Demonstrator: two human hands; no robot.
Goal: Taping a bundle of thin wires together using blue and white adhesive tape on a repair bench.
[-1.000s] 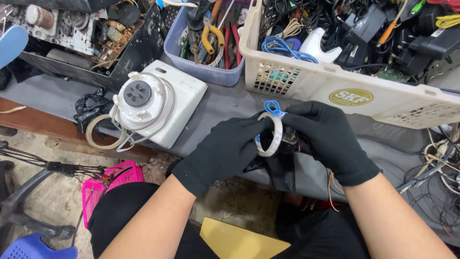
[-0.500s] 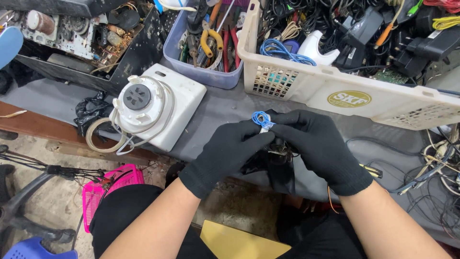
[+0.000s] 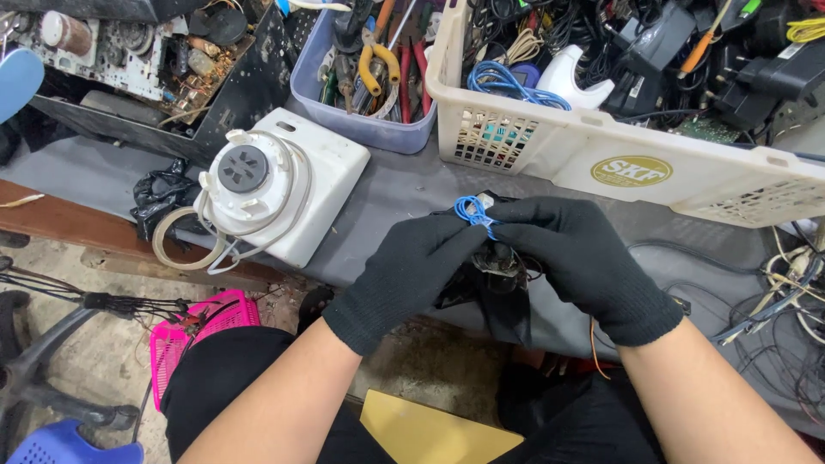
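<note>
Both my hands wear black knit gloves and meet over the grey bench top (image 3: pixel 404 185). My left hand (image 3: pixel 412 271) and my right hand (image 3: pixel 576 258) pinch a small coil of blue wire (image 3: pixel 469 209) between their fingertips. A small white piece sits at the top of the coil. Under the hands lies a black part with thin wires (image 3: pixel 497 288), mostly hidden by my fingers.
A white round-faced appliance housing (image 3: pixel 322 185) with a loose white cord lies to the left. Behind stand a purple tub of hand tools (image 3: pixel 361 129), a white basket (image 3: pixel 619 163) of cables and an open circuit chassis (image 3: pixel 155 60). Loose cables (image 3: pixel 791 292) hang at right; a pink basket (image 3: pixel 202 331) sits on the floor.
A second ago a white ring was held between my hands with the blue wire above it. The ring is no longer visible, and my fingertips have closed together on the blue coil.
</note>
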